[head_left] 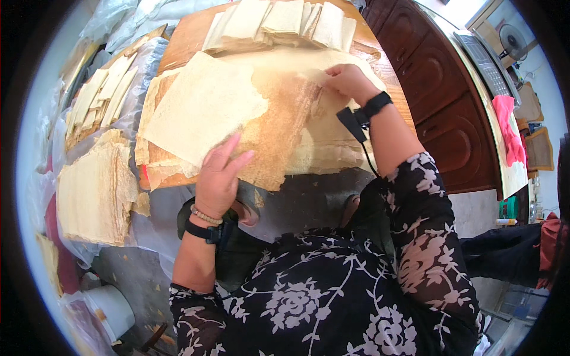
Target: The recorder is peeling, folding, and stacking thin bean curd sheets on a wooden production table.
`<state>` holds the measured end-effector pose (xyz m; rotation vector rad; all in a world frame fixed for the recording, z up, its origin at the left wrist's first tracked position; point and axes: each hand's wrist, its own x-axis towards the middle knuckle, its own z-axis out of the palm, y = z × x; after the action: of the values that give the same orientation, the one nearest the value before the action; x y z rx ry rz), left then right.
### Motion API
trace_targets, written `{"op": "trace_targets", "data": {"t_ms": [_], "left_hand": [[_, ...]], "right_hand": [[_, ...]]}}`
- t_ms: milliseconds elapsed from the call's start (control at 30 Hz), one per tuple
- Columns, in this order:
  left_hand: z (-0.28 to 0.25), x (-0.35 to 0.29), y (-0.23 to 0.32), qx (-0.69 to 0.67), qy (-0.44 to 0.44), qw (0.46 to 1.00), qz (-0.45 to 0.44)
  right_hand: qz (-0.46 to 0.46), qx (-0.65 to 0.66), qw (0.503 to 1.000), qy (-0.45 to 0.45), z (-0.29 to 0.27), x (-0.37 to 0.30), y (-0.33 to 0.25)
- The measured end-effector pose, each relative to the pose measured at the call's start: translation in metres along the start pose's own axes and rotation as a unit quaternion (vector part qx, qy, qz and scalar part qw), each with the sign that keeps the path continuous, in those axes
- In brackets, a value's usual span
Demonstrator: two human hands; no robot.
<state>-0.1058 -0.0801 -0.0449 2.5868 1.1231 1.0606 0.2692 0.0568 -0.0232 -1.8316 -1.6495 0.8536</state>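
two hands on flatbread [279, 118], left hand [218, 175] flat, right hand [350, 80] pinching, wooden board [190, 35]

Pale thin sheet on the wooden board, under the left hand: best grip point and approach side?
Take the pale sheet at its ragged right edge, probably, coming from the right. That edge lies loose over the browner sheet, so fingers can slide under it. The left hand presses flat on its near corner; the right hand pinches an edge farther back. The sheet looks brittle, so lift gently.
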Motion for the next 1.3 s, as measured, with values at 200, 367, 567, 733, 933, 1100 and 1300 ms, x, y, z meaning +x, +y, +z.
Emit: {"op": "trace_targets", "data": {"t_ms": [200,367,567,733,933,1100,1300], "left_hand": [[-0.004,0.016,-0.009,-0.021,-0.046,0.996,0.068],[-0.010,0.028,-0.010,0.017,-0.036,0.995,0.091],[-0.011,0.025,-0.015,0.027,-0.050,0.998,0.011],[-0.021,0.027,-0.024,-0.035,-0.100,0.994,-0.027],[-0.015,0.021,-0.022,-0.047,-0.071,0.995,-0.053],[-0.023,0.022,-0.038,-0.134,-0.097,0.984,-0.071],[-0.039,0.028,-0.058,-0.253,-0.168,0.947,-0.100]], "right_hand": [[0.082,0.245,0.965,0.042,-0.049,-0.046,0.025],[0.001,0.422,0.901,0.097,-0.080,-0.076,0.013],[-0.014,0.327,0.943,0.060,-0.067,-0.070,0.000],[-0.009,0.034,0.995,0.097,-0.026,-0.020,0.000],[0.055,0.014,0.998,-0.040,-0.019,-0.003,-0.001],[0.041,0.059,0.987,0.144,-0.033,-0.023,-0.012],[-0.144,0.217,0.963,0.070,-0.034,-0.072,-0.051]]}}
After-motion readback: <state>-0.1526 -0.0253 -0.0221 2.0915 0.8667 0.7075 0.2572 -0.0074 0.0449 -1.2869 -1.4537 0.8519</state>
